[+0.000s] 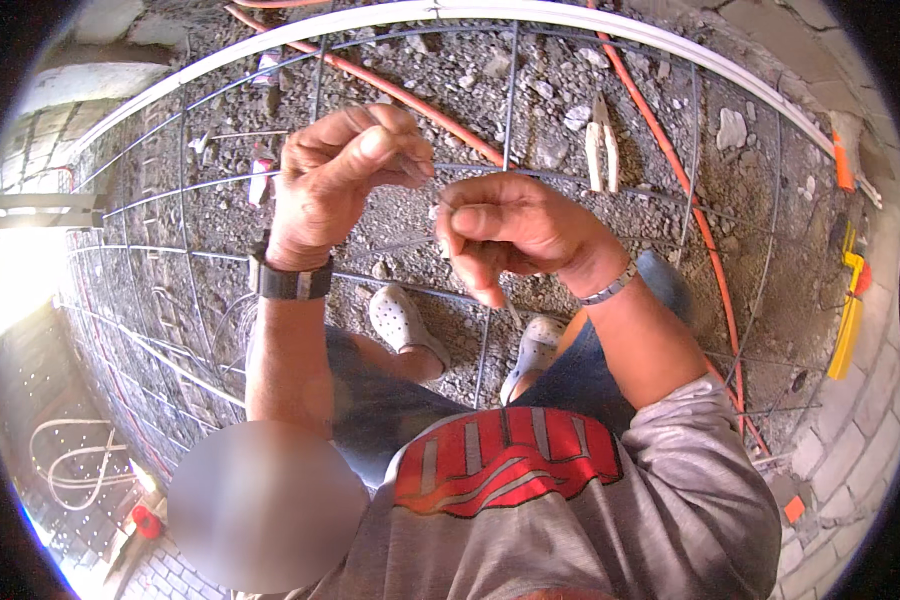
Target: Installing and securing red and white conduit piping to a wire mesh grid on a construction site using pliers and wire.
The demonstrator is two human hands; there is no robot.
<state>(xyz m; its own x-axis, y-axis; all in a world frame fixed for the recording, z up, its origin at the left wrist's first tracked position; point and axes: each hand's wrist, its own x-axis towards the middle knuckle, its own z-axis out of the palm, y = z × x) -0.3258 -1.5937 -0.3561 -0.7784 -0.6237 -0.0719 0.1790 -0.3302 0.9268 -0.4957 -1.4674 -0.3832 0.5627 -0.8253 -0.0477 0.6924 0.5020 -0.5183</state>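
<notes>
Grey steel bars [511, 90], crossed into a mesh, lie on the gravel [560, 60] through the middle of the frame, and above them I have both hands in the air. At my left hand [355, 165], upper centre, thumb and fingertips are together in a pinch, with the tips toward the other hand. At my right hand [520, 225], a little lower and just beside it, the thumb is pressed against the forefinger and the other fingers are loosely curled. Whether something fine is between these fingertips, I cannot tell. Pliers [602, 150] with pale handles lie right of the upper centre, near but not touched. One orange hose [670, 147] runs down the right part of the frame. As I judge, the step in hand is fine fingertip work above the bars, without the pliers; the next move calls for a steady pinch and both hands near each other
</notes>
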